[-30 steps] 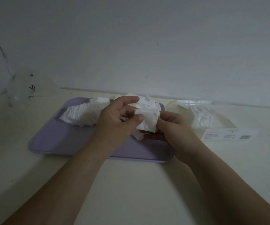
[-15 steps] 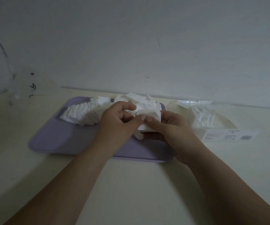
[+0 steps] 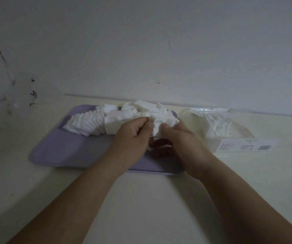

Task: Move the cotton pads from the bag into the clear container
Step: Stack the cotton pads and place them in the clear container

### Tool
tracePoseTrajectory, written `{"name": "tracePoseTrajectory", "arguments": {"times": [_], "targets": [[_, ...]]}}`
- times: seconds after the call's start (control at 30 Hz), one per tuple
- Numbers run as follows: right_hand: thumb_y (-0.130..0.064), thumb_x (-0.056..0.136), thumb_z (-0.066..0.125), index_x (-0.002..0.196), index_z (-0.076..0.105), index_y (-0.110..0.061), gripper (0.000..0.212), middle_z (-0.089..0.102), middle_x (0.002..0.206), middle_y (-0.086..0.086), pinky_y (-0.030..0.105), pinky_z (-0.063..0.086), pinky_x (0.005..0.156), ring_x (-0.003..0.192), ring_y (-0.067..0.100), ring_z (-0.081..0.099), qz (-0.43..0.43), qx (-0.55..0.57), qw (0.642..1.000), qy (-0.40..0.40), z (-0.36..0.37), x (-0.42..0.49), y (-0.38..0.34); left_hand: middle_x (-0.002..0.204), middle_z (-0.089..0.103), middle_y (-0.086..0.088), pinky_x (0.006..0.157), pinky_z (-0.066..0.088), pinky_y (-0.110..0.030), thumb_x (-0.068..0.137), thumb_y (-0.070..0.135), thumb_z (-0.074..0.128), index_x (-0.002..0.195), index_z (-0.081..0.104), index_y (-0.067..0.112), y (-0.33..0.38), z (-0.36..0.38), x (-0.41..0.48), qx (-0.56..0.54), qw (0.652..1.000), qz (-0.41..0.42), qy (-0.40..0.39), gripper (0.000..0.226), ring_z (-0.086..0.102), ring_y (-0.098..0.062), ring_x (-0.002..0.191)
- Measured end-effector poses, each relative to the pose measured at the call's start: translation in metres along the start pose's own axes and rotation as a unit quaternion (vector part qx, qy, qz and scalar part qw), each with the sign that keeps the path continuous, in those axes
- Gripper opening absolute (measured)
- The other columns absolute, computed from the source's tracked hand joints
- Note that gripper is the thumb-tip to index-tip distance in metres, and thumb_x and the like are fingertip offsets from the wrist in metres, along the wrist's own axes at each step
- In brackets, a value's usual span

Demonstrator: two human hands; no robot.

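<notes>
Cotton pads in a small white bunch were held over the right half of a lavender tray, pinched between the thumb and curled fingers of the left hand and of the right hand, each grip thus closed on the bunch. A fanned row of pads and a loose heap were laid across the tray's far part, the tray being set on a cream counter. A clear container, labelled and partly filled with pads, was placed just right of the tray, and a clear bag was stood far left against the wall.
</notes>
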State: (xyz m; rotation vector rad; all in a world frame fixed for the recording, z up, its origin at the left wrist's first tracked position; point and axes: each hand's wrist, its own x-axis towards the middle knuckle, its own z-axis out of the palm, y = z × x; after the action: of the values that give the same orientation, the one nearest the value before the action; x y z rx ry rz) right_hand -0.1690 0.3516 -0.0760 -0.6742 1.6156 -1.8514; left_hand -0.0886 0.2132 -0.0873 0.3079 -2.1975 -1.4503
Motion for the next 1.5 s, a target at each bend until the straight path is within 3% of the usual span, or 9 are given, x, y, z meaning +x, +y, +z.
{"name": "tracePoseTrajectory", "arguments": {"times": [0.1,0.23,0.4,0.57,0.77,0.93,1.07,1.23,1.5], "targets": [[-0.015,0.109,0.048,0.135,0.048,-0.018,0.026,0.071,0.101,0.013,0.035,0.057,0.06,0.077,0.025,0.071,-0.016,0.011,0.999,0.044,0.0,0.002,0.003,0.068,0.063,0.004,0.065,0.049,-0.037,0.107,0.032,0.05,0.09,0.064,0.019,-0.002,0.002,0.002,0.059,0.997,0.044,0.007,0.026,0.056,-0.012,0.062],[-0.025,0.106,0.056,0.112,0.054,-0.017,0.01,0.067,0.101,0.004,0.034,0.056,0.059,0.08,0.019,0.073,-0.046,-0.056,0.983,0.17,-0.01,0.008,0.001,0.108,0.073,-0.001,0.092,0.054,-0.037,0.103,0.022,0.058,0.122,0.07,0.017,-0.012,-0.006,0.008,0.209,0.973,0.075,0.063,0.023,0.067,-0.02,0.1],[-0.023,0.097,0.066,0.106,0.064,-0.01,0.016,0.072,0.105,0.015,0.045,0.066,0.072,0.094,0.029,0.075,-0.07,-0.082,0.968,0.228,-0.019,0.013,0.007,0.091,0.062,-0.006,0.081,0.052,-0.045,0.089,0.038,0.073,0.094,0.066,0.01,-0.017,-0.001,0.015,0.334,0.942,0.036,0.022,0.029,0.06,-0.028,0.085],[-0.019,0.097,0.064,0.1,0.068,-0.01,0.01,0.074,0.097,0.011,0.034,0.058,0.063,0.086,0.027,0.077,-0.08,-0.043,0.968,0.233,-0.024,0.014,0.006,0.088,0.06,0.008,0.075,0.05,-0.03,0.084,0.034,0.081,0.126,0.062,0.019,-0.01,-0.003,0.019,0.233,0.97,-0.045,-0.049,0.049,0.058,-0.012,0.077],[-0.02,0.096,0.066,0.109,0.069,-0.008,0.018,0.075,0.1,0.009,0.032,0.058,0.064,0.085,0.024,0.077,-0.071,-0.044,0.973,0.214,-0.026,0.014,0.008,0.079,0.068,0.003,0.061,0.045,-0.024,0.082,0.032,0.085,0.091,0.066,0.022,0.002,-0.011,0.017,0.225,0.963,-0.085,-0.117,0.024,0.06,-0.007,0.067],[-0.013,0.096,0.071,0.101,0.073,-0.008,0.008,0.078,0.093,0.009,0.032,0.059,0.067,0.084,0.023,0.077,-0.071,-0.037,0.976,0.202,-0.026,0.014,0.008,0.076,0.071,-0.002,0.057,0.05,-0.024,0.085,0.008,0.082,0.086,0.069,0.016,0.004,-0.011,0.015,-0.043,0.996,-0.058,-0.043,0.016,0.06,-0.011,0.067],[-0.017,0.095,0.076,0.103,0.079,-0.008,0.013,0.081,0.094,0.01,0.032,0.063,0.072,0.085,0.02,0.078,-0.063,-0.041,0.985,0.154,-0.024,0.01,0.003,0.091,0.073,0.001,0.06,0.05,-0.026,0.096,0.006,0.069,0.109,0.075,0.017,0.002,-0.009,0.016,-0.168,0.983,-0.052,-0.045,0.017,0.061,-0.012,0.08],[-0.007,0.095,0.074,0.105,0.08,-0.005,0.011,0.081,0.098,0.016,0.032,0.063,0.08,0.091,0.025,0.079,-0.056,-0.012,0.996,0.064,-0.019,0.004,0.001,0.097,0.078,-0.004,0.06,0.046,-0.024,0.091,0.005,0.075,0.114,0.072,0.016,0.001,-0.009,0.011,-0.175,0.984,-0.033,-0.027,0.025,0.063,-0.008,0.077],[-0.005,0.101,0.066,0.112,0.079,-0.004,0.018,0.078,0.111,0.021,0.042,0.059,0.099,0.111,0.034,0.074,-0.043,-0.022,0.999,0.017,-0.02,0.003,0.001,0.067,0.067,0.013,0.055,0.04,-0.008,0.087,0.011,0.08,0.095,0.073,0.007,0.002,-0.008,0.005,-0.161,0.986,-0.032,0.03,0.011,0.053,0.005,0.052]]}}
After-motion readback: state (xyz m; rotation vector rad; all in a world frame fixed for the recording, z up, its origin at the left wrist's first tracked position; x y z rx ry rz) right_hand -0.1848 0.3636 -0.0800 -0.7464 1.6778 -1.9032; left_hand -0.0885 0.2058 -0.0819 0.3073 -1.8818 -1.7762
